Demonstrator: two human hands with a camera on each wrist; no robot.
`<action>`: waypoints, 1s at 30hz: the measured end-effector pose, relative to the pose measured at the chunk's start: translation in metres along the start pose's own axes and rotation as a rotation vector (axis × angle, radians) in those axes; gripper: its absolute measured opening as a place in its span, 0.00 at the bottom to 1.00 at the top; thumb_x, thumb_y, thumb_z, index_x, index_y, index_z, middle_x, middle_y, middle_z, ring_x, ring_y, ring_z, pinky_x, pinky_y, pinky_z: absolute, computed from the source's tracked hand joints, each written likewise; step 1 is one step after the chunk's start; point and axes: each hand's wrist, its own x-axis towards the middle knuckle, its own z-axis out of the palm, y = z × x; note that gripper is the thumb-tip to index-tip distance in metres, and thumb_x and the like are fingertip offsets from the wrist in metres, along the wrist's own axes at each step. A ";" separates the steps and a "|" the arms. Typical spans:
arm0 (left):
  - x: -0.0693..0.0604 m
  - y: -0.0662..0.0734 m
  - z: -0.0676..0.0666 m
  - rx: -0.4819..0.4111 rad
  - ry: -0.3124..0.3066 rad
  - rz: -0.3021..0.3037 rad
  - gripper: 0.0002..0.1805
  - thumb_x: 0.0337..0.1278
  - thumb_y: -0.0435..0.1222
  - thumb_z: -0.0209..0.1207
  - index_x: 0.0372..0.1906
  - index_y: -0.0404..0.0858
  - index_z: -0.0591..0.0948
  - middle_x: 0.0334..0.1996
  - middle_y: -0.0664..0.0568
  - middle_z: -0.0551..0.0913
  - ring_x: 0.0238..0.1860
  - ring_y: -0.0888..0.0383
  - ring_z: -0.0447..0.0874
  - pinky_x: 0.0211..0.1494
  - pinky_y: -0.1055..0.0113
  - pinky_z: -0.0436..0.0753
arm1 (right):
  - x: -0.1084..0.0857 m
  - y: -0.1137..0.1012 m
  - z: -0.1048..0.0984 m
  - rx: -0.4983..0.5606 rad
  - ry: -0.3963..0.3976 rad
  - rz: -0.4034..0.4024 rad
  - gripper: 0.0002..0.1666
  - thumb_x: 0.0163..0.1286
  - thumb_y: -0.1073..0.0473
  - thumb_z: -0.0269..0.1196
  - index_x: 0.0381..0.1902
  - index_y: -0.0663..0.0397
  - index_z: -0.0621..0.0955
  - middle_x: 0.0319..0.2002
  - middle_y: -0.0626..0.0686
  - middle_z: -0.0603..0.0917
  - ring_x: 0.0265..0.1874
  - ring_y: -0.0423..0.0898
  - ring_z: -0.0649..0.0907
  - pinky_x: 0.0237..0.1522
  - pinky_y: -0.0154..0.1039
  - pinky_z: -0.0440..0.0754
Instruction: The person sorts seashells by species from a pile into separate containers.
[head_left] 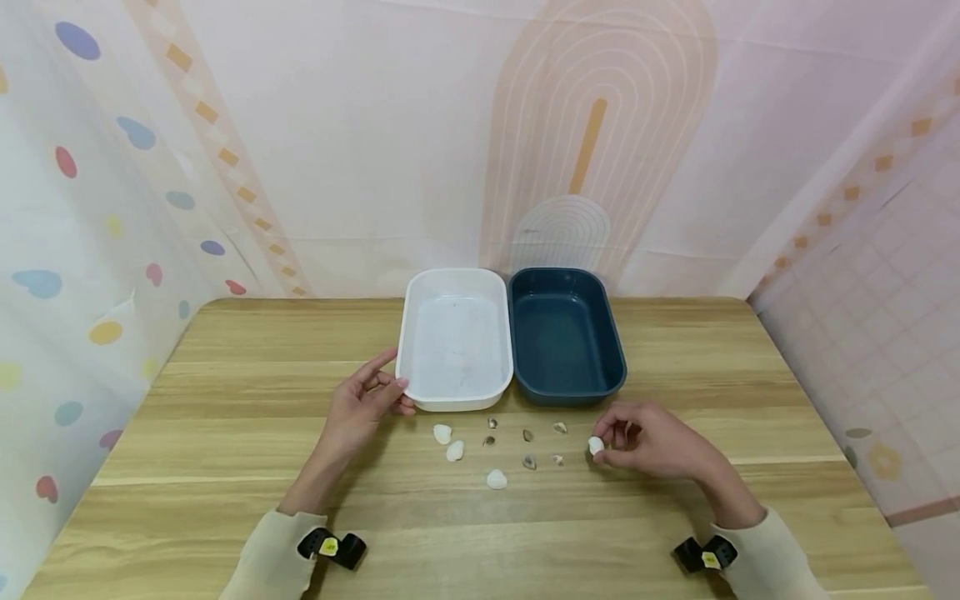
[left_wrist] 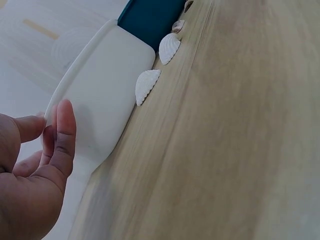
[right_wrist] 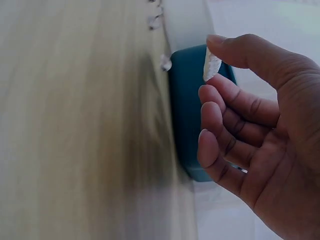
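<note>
Hanging at the far left is a pale cloth point(head_left: 63, 333) with coloured spots, right beside the wooden worktop point(head_left: 225, 417). Next along there's a cream sleeve point(head_left: 270, 554) with a black camera point(head_left: 332, 547) at the wrist, and out of it comes the left hand point(head_left: 358, 408). That one's got the white tray point(head_left: 455, 403) by its near-left corner, thumb at the rim and fingers up against the outside.

Just in front of the tray, on the near side, three loose white shells point(head_left: 442, 434) lie on the worktop: two of them near each other, the third a bit further right and closer to the person. Carrying on right you hit six small shells point(head_left: 528, 435), brownish and greyish, scattered in roughly two rows, all on the wood and spaced apart.

Behind those is the blue tray point(head_left: 567, 397), parked side by side with the white one. Can't tell if the rims actually touch.

Then comes the right hand point(head_left: 656, 439), pinching a white shell point(head_left: 596, 446) between thumb and index finger, other fingers loosely bent. That shell's outside the blue tray, near its near-right corner; can't tell if it's clear of the wood. Last up, a second black camera point(head_left: 707, 554) on the right wrist and another cream sleeve point(head_left: 772, 562).
</note>
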 end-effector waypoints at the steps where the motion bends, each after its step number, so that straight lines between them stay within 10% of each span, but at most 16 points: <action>1: 0.000 0.000 0.000 -0.004 0.003 0.000 0.32 0.73 0.28 0.58 0.77 0.34 0.64 0.35 0.50 0.82 0.30 0.62 0.89 0.43 0.67 0.94 | 0.000 -0.002 -0.001 -0.003 0.009 -0.003 0.09 0.64 0.52 0.75 0.38 0.43 0.84 0.29 0.41 0.80 0.29 0.35 0.78 0.30 0.29 0.82; 30: -0.002 -0.002 0.000 -0.040 -0.006 0.017 0.33 0.73 0.29 0.58 0.78 0.34 0.63 0.36 0.51 0.82 0.32 0.61 0.90 0.44 0.66 0.94 | 0.027 -0.017 -0.042 -0.079 0.292 -0.002 0.09 0.62 0.59 0.76 0.39 0.52 0.86 0.28 0.44 0.82 0.25 0.38 0.78 0.26 0.30 0.81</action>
